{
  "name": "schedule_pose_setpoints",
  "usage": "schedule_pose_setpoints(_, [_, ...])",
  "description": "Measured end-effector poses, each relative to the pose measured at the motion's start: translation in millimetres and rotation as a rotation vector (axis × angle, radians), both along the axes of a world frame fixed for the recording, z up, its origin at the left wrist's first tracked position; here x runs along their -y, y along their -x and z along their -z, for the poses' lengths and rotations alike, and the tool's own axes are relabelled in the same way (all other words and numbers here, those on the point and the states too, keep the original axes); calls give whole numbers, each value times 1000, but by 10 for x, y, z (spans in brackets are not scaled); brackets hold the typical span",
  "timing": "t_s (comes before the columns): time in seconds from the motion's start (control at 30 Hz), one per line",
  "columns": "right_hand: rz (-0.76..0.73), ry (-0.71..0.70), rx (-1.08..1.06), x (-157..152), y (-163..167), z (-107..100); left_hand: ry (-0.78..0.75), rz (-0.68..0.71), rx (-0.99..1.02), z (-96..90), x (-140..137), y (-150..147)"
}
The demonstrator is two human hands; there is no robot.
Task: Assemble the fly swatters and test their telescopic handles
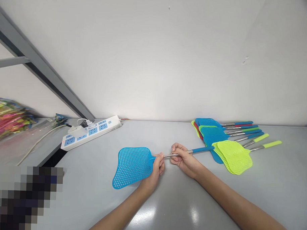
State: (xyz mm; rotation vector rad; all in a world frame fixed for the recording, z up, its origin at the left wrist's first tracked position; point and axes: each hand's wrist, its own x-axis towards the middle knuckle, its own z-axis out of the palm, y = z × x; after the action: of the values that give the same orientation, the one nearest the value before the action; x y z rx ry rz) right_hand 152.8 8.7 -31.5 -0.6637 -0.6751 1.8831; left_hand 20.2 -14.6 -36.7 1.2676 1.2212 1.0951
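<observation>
Between my hands lies a blue fly swatter [134, 164] with a perforated head, a thin metal shaft and a blue handle pointing right. My left hand [155, 168] is closed around the neck, just where the head meets the shaft. Farther right, my right hand [183, 159] pinches the metal shaft near the start of the handle. Close to the handle's end is a fanned pile of fly swatters; yellow-green swatters [236, 158] lie at its front, with blue swatters [213, 134] behind. Red and green ones show partly under them.
A white power strip [110, 123] with plugs in it stands at the left back of the grey table [90, 200]. Colourful items in clear plastic [12, 120] lie at the far left beside a cable [39, 141]. A grey metal frame [44, 71] rises there. A wall closes the back.
</observation>
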Motion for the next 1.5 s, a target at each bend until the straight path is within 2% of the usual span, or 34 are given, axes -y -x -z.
schedule_pose_setpoints(0.13, [-1,-21,24,-33,-50,15,24,-18,47,26,-7,-2])
schedule_pose_setpoints(0.37, [-15,-42,36,-55,-109,20,18,-42,8,0,0,-3])
schedule_pose_setpoints(0.73, [-21,-67,38,-78,-127,26,91,-85,107,-45,-20,-15])
schedule_pose_setpoints(0.93, [-3,-62,46,-68,-110,38,104,-126,170,-49,-31,-14])
schedule_pose_setpoints(1.13, [84,-65,66,-53,-101,38,113,-131,268,-57,-57,11])
schedule_pose_setpoints(1.5, [90,-42,58,-41,-116,38,97,-161,330,-47,-88,7])
